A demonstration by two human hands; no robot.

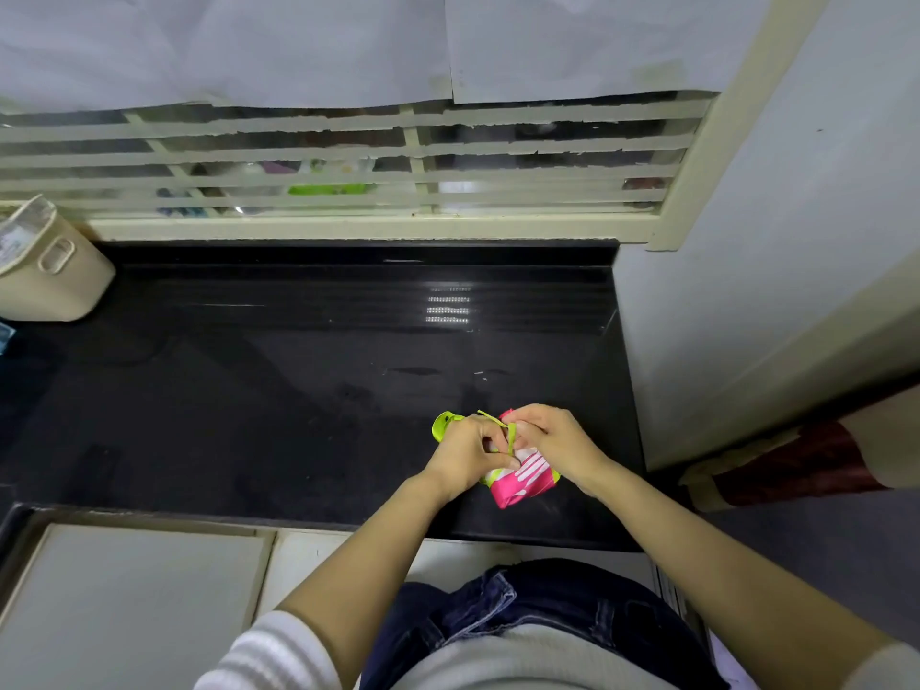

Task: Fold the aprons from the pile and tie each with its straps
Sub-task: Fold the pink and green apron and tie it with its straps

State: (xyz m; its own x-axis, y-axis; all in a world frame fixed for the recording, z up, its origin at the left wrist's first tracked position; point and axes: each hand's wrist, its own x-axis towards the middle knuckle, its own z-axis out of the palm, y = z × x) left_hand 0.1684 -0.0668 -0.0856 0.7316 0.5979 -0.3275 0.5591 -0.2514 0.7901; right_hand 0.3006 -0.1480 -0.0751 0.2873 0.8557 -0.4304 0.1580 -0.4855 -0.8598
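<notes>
A beige bin stands at the far left of the glossy black worktop, below a taped window.

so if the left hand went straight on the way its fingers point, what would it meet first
The left hand points right across the folded apron, so it would first meet the green strap it pinches, then probably the right hand just beyond.

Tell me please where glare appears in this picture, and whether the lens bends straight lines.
Head view: a dotted glare patch lies on the black counter, beyond the left hand and right hand pinching the green strap; head view: the window frame bows slightly, so the wide lens distorts; head view: the apron is sharp, things behind the slats blurred.
</notes>
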